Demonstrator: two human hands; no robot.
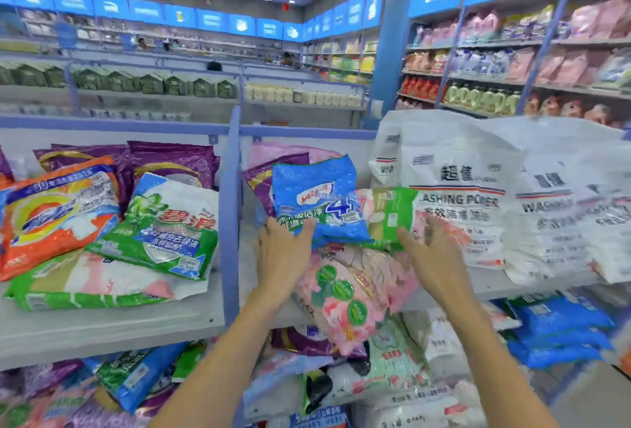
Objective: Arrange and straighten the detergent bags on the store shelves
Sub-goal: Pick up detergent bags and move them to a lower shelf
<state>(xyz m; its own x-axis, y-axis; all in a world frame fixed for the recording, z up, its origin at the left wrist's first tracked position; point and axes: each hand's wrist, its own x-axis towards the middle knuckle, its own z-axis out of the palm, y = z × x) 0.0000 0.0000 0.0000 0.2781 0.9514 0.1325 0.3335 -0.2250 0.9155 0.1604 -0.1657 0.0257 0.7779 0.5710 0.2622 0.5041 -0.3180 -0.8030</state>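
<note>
A blue detergent bag (317, 195) leans tilted in the middle shelf bay, on top of a pink bag (351, 287) that hangs over the shelf edge. My left hand (283, 253) rests on the blue bag's lower left corner, fingers spread. My right hand (433, 253) hovers with fingers apart beside a green and pink bag (389, 212) lying behind the blue one. Purple bags (259, 185) stand at the back of this bay.
The left bay holds an orange bag (51, 216), a green and white bag (167, 226) and purple bags (170, 161) in a loose heap. Large white washing powder sacks (478, 188) fill the right. A blue upright post (229, 209) divides the bays. Lower shelves hold jumbled bags (560, 332).
</note>
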